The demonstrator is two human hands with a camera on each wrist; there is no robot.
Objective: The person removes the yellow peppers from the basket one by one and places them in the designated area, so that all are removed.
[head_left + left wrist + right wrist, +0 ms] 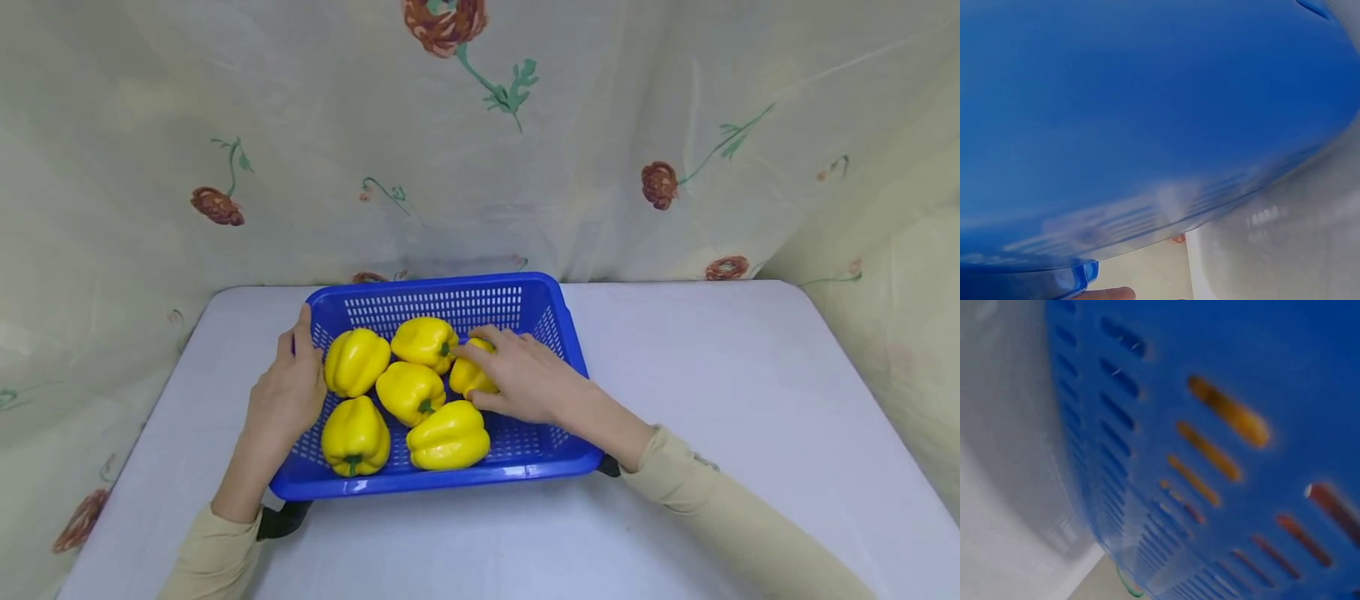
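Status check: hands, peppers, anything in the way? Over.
Left hand at left rim of blue basket. Right hand around rightmost yellow pepper. Five others to its left; no obstruction seen.

Person w/ 2 bare hands: L hand [288, 396], R hand [525, 375]. 2 long beige sleeves: L sleeve [213, 554] at lower L of head view, R sleeve [738, 500] at lower R, both wrinkled nr the wrist. 1 small grey mark [706, 462] nr R cuff [654, 458]. Black wrist piece [283, 520] below L wrist, smaller black bit [610, 467] nr R wrist.
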